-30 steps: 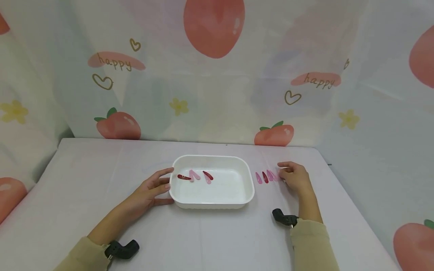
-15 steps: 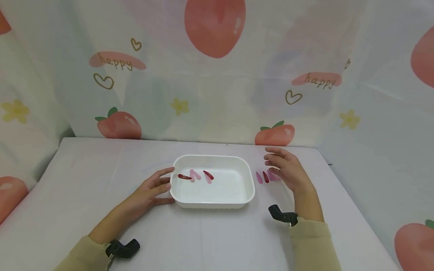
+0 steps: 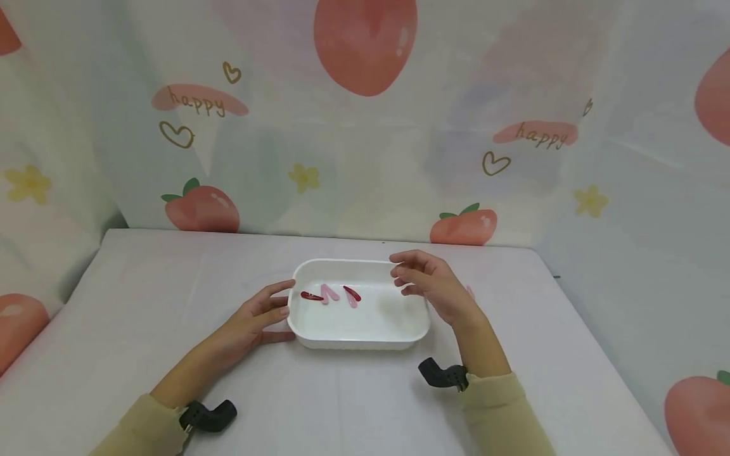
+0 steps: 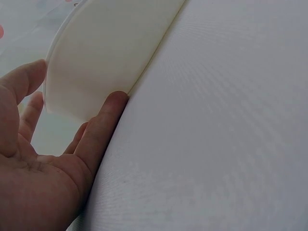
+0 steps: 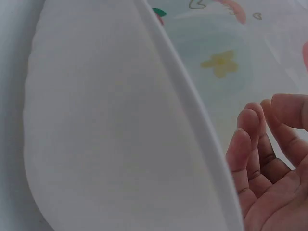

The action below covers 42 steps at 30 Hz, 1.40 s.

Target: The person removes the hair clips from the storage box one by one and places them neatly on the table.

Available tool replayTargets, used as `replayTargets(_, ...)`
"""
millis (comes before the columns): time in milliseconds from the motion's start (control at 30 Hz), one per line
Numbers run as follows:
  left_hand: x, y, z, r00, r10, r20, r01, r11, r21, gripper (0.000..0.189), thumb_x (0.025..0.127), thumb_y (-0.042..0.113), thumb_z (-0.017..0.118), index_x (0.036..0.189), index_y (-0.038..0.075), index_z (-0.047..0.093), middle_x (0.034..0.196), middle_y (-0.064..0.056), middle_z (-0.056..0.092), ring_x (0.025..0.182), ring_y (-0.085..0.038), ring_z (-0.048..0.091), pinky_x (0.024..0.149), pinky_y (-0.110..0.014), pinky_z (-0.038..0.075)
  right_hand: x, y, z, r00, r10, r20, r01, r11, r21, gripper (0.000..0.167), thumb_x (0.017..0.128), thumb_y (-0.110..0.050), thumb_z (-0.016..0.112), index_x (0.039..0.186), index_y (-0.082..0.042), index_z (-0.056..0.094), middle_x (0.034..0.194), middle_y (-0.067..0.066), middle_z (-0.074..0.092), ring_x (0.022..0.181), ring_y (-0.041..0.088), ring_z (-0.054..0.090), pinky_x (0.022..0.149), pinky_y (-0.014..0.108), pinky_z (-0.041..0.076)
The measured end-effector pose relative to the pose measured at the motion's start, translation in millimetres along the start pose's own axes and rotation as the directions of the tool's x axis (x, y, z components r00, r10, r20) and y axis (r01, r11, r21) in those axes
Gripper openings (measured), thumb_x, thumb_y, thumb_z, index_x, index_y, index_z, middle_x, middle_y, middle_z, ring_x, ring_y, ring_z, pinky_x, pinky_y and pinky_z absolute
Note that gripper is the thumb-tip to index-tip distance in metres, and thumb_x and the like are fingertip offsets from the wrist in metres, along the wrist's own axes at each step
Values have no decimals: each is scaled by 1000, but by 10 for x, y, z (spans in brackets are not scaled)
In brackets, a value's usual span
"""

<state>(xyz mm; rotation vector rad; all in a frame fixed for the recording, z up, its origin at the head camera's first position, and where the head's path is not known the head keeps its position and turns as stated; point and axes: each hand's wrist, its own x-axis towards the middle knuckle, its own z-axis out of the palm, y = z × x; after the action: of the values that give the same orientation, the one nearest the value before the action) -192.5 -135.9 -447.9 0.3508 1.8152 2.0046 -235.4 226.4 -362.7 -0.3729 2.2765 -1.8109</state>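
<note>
A white plastic tray [image 3: 365,329] stands mid-table with several snap hair clips inside. One red hair clip [image 3: 310,296] lies at the left, near pink hair clips [image 3: 329,293], and another red hair clip [image 3: 353,294] overlaps a pink one. My left hand [image 3: 251,322] rests spread fingers against the tray's left end; the left wrist view shows fingertips at its outer wall [image 4: 106,53]. Over the tray's right end hovers my right hand [image 3: 433,284], fingers loosely bent. In the right wrist view nothing shows between the fingers of that hand [image 5: 274,178], just beyond the tray rim.
A pink hair clip [image 3: 470,292] on the table peeks out behind the right hand, which hides the others in that row. White cloth covers the table [image 3: 342,405]. A printed curtain [image 3: 365,158] hangs behind its back edge.
My right hand has let go of the pink clip at the right end of the table row, lifted, and moved left over the tray. The left hand has stayed at the tray.
</note>
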Motion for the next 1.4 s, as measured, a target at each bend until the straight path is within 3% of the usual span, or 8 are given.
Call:
replayTargets(267, -2, 12, 6, 1000, -7, -13, 8, 1000, 2, 58, 104, 14, 51, 157, 18, 27, 154, -21, 32, 132, -40, 48, 96, -52, 54, 131, 55, 327, 1000, -6, 3, 6, 995, -103, 31, 96, -16, 66, 125, -6, 64, 111, 25, 61, 101, 42, 61, 82, 36, 59)
replayTargets(333, -4, 14, 4, 1000, -7, -10, 7, 1000, 6, 58, 104, 15, 52, 157, 19, 27, 155, -21, 32, 132, -40, 48, 96, -51, 54, 178, 35, 386, 1000, -10, 5, 11, 992, -123, 32, 96, -17, 66, 126, -5, 63, 112, 24, 62, 99, 38, 62, 82, 35, 59)
replayTargets(567, 7, 5, 1, 1000, -11, -14, 11, 1000, 15, 58, 104, 15, 52, 157, 19, 27, 154, -21, 32, 133, -41, 47, 95, -51, 55, 282, -134, 515, 998, -55, -38, 54, 998, -26, 27, 97, -14, 63, 123, -9, 64, 107, 18, 63, 103, 44, 60, 81, 34, 59)
replayTargets(667, 17, 2, 7, 1000, -11, -3, 11, 1000, 8, 58, 104, 14, 51, 157, 18, 27, 155, -22, 32, 133, -41, 47, 96, -51, 54, 299, -110, 570, 998, -31, -62, 30, 1000, -7, 26, 97, -14, 63, 122, -9, 65, 106, 16, 64, 102, 41, 62, 80, 32, 59)
replayTargets(933, 12, 5, 8, 1000, 1, -2, -1, 1000, -2, 59, 103, 18, 55, 156, 19, 28, 154, -22, 32, 131, -40, 49, 95, -52, 54, 357, 127, 698, 993, 45, -107, -61, 987, -146, 26, 95, -16, 66, 120, -8, 67, 100, 8, 66, 92, 29, 65, 75, 33, 60)
replayTargets(1100, 10, 4, -12, 1000, -3, 6, 3, 1000, -11, 61, 103, 18, 56, 157, 18, 27, 155, -22, 31, 131, -39, 49, 96, -52, 54, 383, 208, 744, 993, 44, -106, -72, 960, -272, 23, 94, -15, 67, 116, -9, 70, 101, 4, 69, 89, 20, 63, 76, 30, 56)
replayTargets(1300, 1, -14, -10, 1000, -3, 4, 3, 1000, -2, 62, 103, 19, 56, 157, 18, 27, 155, -22, 31, 131, -39, 49, 96, -51, 54, 371, 228, 790, 996, 18, -83, -52, 907, -419, 23, 93, -15, 69, 116, -11, 71, 104, 1, 70, 98, 19, 63, 92, 37, 54)
replayTargets(1400, -1, -6, -4, 1000, -3, 3, 3, 1000, 2, 61, 103, 19, 55, 157, 18, 26, 155, -22, 31, 131, -39, 48, 96, -50, 54, 362, 224, 809, 998, 27, -62, -53, 885, -463, 24, 93, -17, 70, 116, -12, 71, 104, 1, 70, 100, 20, 61, 95, 39, 54)
